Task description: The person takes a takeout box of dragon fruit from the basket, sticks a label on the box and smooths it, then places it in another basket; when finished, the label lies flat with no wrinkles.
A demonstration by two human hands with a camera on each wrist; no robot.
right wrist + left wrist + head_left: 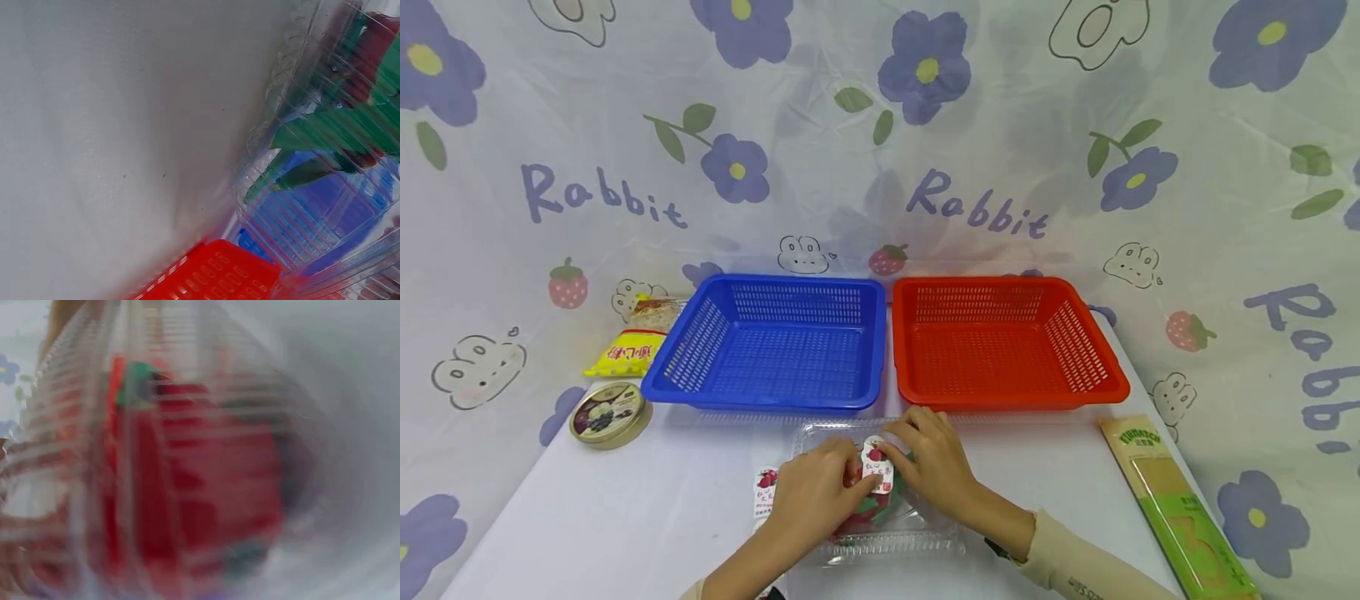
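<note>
A clear plastic clamshell box (928, 517) lies on the white table in front of the baskets. Red and green dragon fruit (206, 481) shows through its ribbed wall in the left wrist view, which is blurred. Over the lid is a white label (877, 479) with a red fruit print. My left hand (812, 487), fingers curled, pinches the label's lower left edge with its thumb. From the other side, my right hand (936, 458) touches the label's upper right with its thumb, its other fingers over the lid. Whether the label fully adheres I cannot tell.
Behind the box stand a blue basket (767, 406) and a red basket (1015, 400). More labels (765, 487) lie left of the box. A round tin (610, 414) and a yellow food bag (628, 353) are at the left, a green and brown packet (1180, 508) at the right.
</note>
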